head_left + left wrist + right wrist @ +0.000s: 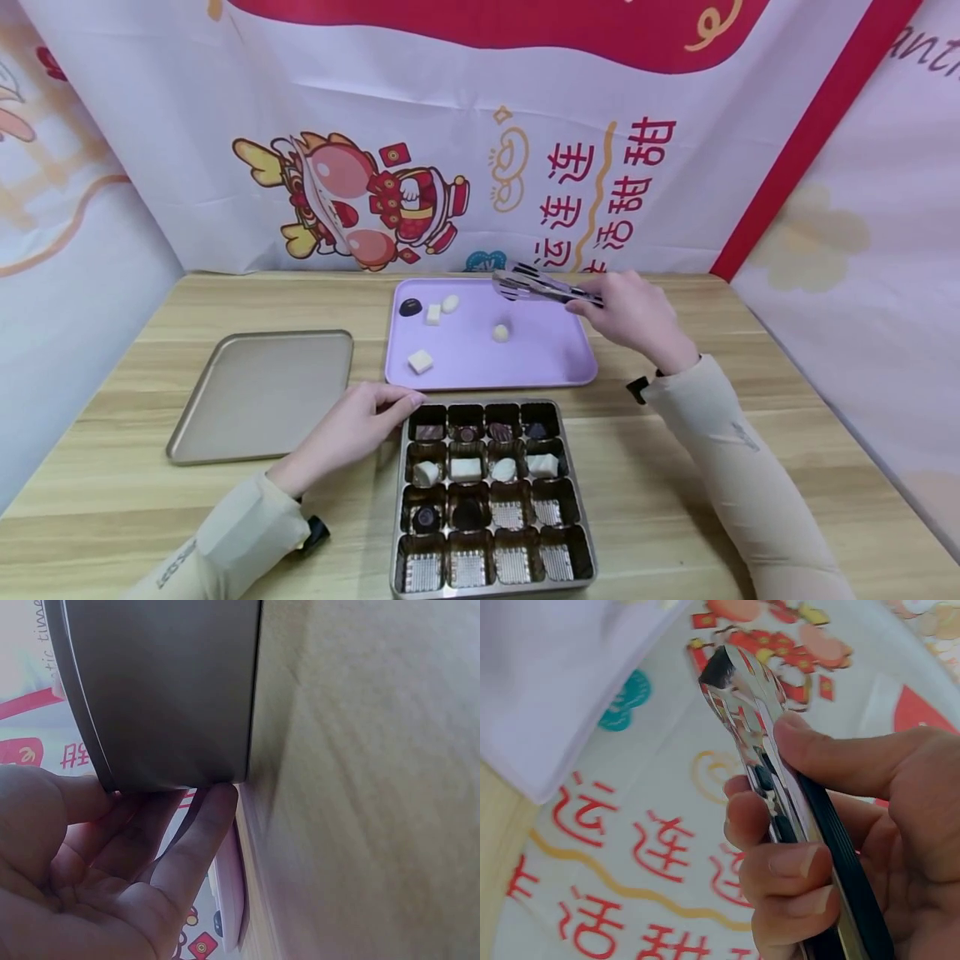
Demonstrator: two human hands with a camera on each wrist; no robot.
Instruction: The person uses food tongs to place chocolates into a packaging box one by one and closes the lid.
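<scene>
My right hand (637, 312) grips metal tongs (536, 283) with dark handles above the back of a lilac tray (540, 358). In the right wrist view, something dark shows between the nearly closed tong tips (721, 667); I cannot tell what it is. My left hand (356, 429) holds the far left corner of a metal chocolate box (573, 492), thumb at its rim and fingers against its wall. Dark and white chocolates fill the box's two far rows, and two dark ones sit at left in the third. A dark chocolate (410, 307) and several white ones lie on the tray.
A flat gold-brown metal lid (277, 392) lies at left on the wooden table (675, 508). Behind the table hangs a printed white and red cloth (480, 150). The box stands just in front of the tray.
</scene>
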